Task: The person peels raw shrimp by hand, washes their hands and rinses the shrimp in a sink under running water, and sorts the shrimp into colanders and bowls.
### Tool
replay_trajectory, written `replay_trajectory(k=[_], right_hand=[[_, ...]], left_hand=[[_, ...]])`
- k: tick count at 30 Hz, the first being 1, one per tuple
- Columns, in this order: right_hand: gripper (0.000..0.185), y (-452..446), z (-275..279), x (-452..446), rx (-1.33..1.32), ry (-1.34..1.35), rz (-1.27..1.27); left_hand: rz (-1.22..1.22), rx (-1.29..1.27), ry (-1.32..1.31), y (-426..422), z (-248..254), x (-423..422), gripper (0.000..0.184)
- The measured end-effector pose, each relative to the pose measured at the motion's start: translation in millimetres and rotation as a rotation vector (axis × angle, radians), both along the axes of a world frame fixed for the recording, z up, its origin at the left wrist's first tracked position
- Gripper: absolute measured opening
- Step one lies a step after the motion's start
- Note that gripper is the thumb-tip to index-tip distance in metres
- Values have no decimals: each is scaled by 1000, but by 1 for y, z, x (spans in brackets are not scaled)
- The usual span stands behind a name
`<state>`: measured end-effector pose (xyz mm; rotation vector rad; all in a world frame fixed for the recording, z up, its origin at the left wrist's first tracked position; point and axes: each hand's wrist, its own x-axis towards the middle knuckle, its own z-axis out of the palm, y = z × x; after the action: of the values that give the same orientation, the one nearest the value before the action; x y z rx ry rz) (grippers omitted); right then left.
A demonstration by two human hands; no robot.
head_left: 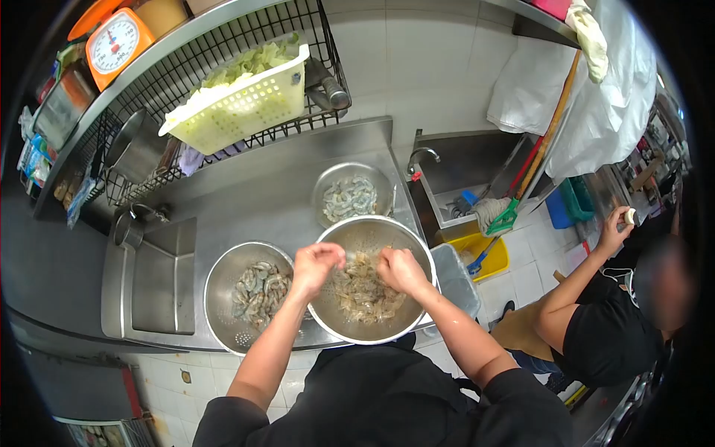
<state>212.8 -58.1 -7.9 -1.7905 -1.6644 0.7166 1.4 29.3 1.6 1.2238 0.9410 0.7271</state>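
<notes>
A large steel bowl (427,313) at the counter's front edge holds a heap of brownish shrimp shells (365,292). My left hand (319,267) is over its left side, fingers curled together; anything in them is too small to tell. Over the bowl's right side, my right hand (401,268) is closed with fingertips pointing inward and mostly hidden. To the left stands a perforated steel colander (217,302) with grey, unpeeled shrimp (261,290). Behind the large bowl, a smaller steel bowl (319,186) contains pale, peeled-looking shrimp (350,198).
A steel sink (164,287) is at left. A wire rack (261,138) above the counter carries a pale plastic basket (246,115) of cut greens. At right, another person (596,313) stands near mops, a yellow bucket (495,257) and a grey bin (456,279).
</notes>
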Motion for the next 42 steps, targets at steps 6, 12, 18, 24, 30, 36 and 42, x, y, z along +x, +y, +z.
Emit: replay_trajectory(k=[6,12,18,24,30,36,42], right_hand=[[39,-17,-6,-1,-280,-328,149],[21,-14,-13,-11,-134,-260,177],[20,0,0,-44,-146,-242,355],[21,8,11,-81,-13,-153,414],[37,4,38,-122,17,33,410],[26,4,27,-103,61,-45,301],[28,-13,28,-64,69,19,323]], left_hand=[[136,88,-136,65,46,-9,33],[-270,451,895,75,-2,-150,17],[-333,552,1249,-25,-56,-134,23],[-93,414,1081,-24,-54,-142,26],[371,-170,-95,-50,0,-92,17],[268,31,-75,-63,-8,-37,23],[335,714,411,-65,18,-14,21]])
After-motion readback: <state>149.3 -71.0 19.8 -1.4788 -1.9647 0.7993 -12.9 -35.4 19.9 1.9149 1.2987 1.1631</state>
